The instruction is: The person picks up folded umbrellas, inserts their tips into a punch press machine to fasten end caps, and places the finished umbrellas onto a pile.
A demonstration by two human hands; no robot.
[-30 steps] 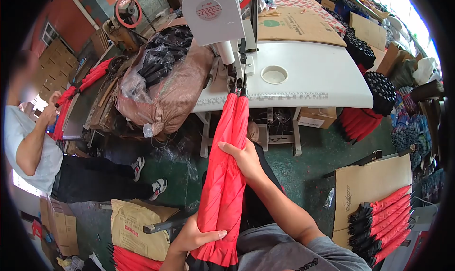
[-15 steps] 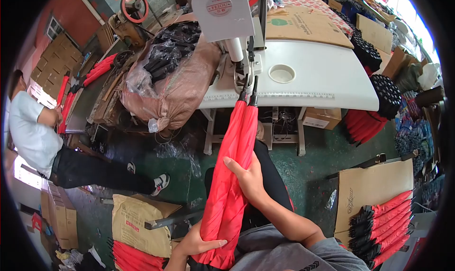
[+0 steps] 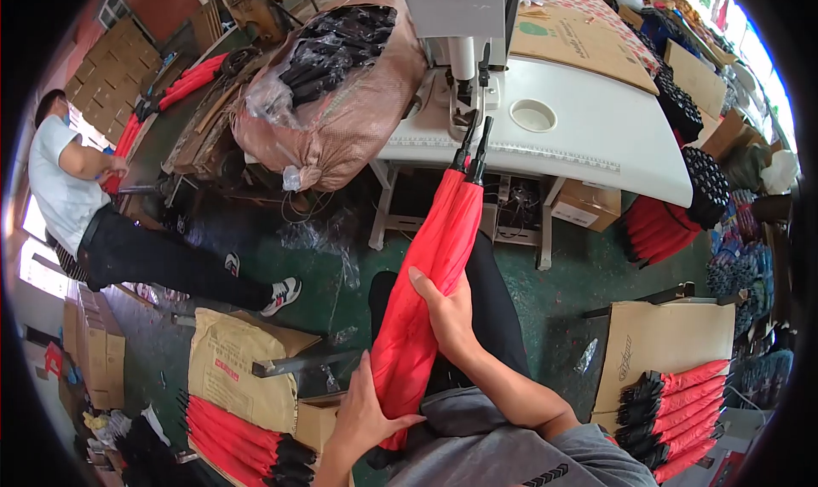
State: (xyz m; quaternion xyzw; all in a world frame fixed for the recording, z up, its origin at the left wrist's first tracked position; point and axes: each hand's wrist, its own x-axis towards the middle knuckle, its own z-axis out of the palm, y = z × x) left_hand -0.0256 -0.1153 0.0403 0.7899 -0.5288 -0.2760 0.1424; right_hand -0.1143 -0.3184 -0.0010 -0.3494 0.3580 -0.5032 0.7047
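Two folded red umbrellas (image 3: 436, 257) lie side by side across my lap, their black tips pointing up toward the sewing machine (image 3: 460, 69). My right hand (image 3: 449, 310) is wrapped round them at mid-length, thumb on top. Lower down, my left hand (image 3: 372, 406) grips the wider end, thumb laid across the red cloth. The black tips reach the front edge of the white machine table (image 3: 588, 138), just below the needle area. My own body hides the umbrellas' lower end.
Bundles of red umbrellas lie at lower left (image 3: 234, 436) and on a cardboard-covered stand (image 3: 682, 402) at right. A woven sack (image 3: 332, 138) of black, plastic-wrapped items sits left of the machine. A co-worker (image 3: 77, 172) stands at far left; cartons (image 3: 102, 351) are stacked nearby.
My left hand has shifted up slightly along the umbrellas, its fingers now along their left side. The camera view has tilted down and left, so the machine appears higher and farther right.
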